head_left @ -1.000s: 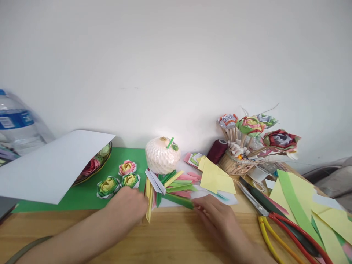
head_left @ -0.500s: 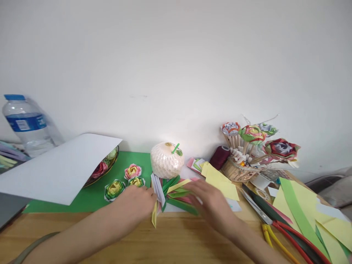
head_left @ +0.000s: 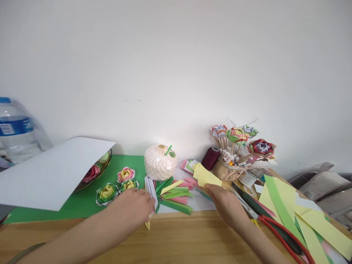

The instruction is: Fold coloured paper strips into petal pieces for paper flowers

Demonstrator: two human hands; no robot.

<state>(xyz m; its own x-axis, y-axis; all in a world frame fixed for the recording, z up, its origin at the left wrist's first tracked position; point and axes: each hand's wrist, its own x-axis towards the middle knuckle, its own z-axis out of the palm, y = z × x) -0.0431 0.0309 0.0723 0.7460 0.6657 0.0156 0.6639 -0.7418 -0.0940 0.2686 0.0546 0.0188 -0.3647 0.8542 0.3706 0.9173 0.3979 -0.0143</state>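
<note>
My left hand (head_left: 134, 206) is closed around a bundle of folded paper strips (head_left: 150, 189), white and lavender, with a yellow tip below the fingers. Beside it fan out green, yellow and pink folded paper pieces (head_left: 176, 194), near a white textured round ornament (head_left: 160, 163). My right hand (head_left: 222, 200) has its fingers bent at the lower edge of the yellow paper (head_left: 206, 176); the thumb is hidden. Paper flowers (head_left: 106, 193) in green, yellow and pink sit on the green sheet (head_left: 82, 207) left of my left hand.
A large white sheet (head_left: 55, 172) covers part of a bowl of paper flowers (head_left: 93, 174). At right are a maroon thread spool (head_left: 211, 158), a basket (head_left: 228, 171) of flowers on sticks, red-handled scissors (head_left: 277, 227) and paper scraps (head_left: 310, 220). A water bottle (head_left: 16, 135) stands far left.
My right hand has moved right, off the green folded pieces to the yellow paper. My left hand stays on its strips. The view has shifted slightly.
</note>
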